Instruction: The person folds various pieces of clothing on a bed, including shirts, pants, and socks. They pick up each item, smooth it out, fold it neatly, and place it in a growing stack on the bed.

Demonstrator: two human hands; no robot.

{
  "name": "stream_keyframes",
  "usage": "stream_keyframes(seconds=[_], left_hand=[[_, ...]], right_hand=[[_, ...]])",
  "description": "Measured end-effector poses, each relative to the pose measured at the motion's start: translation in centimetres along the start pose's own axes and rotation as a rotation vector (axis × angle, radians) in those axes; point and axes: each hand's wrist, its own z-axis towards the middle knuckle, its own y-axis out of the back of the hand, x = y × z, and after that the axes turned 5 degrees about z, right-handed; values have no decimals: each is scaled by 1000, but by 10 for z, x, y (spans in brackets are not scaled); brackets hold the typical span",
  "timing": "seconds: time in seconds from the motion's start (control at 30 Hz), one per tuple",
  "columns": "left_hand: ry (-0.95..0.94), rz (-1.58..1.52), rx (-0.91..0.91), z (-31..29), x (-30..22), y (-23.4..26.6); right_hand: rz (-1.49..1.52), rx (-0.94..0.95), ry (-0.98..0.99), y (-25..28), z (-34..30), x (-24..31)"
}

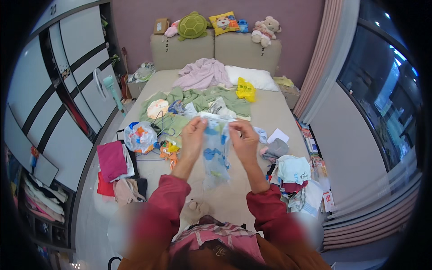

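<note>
One cloth (217, 153) (blue-blotched) btwn LH (194, 131), RH (245, 137)

Held cloth (216, 155): thin and half see-through on my feed, matt
Sleeves (165, 200): red cloth, matt from where I watch
Yellow bag (245, 90): thin plastic, crinkled, with a slight sheen to me
White bag (133, 135): crumpled glossy plastic
Lilac blanket (202, 74): soft-looking cloth, I'd call it matt
Turtle toy (193, 25): fuzzy plush
Headboard (183, 53): smooth, padded; I can't tell leather from cloth
Wardrobe doors (83, 33): smooth, glossy panels
Window (373, 85): shiny glass, throwing reflections back at me
</note>
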Motion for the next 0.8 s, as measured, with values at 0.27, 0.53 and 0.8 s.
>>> stream_keyframes(seconds=[0.27,0.53,0.8], left_hand=[[-347,-600,487,-2,-113,20],[-203,-42,612,6,-112,-37],[-46,-154,699,14,-89,-16]], right_hand=[[657,51,62,77,54,95],[405,462,78,23,75,98],[409,642,-174,13,87,88]])
